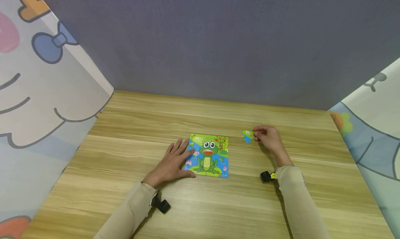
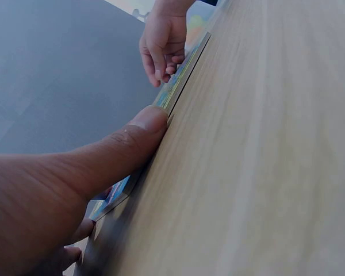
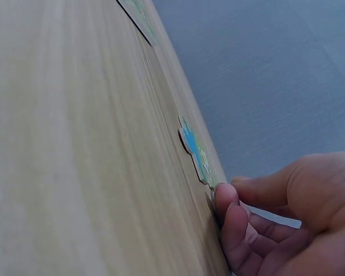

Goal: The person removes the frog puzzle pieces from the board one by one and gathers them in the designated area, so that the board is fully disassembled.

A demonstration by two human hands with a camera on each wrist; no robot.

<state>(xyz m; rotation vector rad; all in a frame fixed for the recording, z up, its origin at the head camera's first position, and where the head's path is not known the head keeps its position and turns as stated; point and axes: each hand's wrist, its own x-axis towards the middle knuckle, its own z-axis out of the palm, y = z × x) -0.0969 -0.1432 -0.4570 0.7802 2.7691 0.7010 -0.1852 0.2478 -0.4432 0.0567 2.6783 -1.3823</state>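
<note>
A square frog jigsaw puzzle lies flat on the wooden table, its picture a green frog on a lily pad. My left hand is spread over its left side, index fingertip over the picture and thumb along the near edge. To the right of the puzzle, my right hand pinches one corner of a loose puzzle piece between thumb and index finger. The piece is green and blue with a white flower and a rounded tab; in the right wrist view the puzzle piece sits close over the wood.
The wooden table meets a grey-blue wall at the back. Cartoon-printed panels stand at both sides. A black wrist camera hangs under the left sleeve, and another black camera by the right sleeve.
</note>
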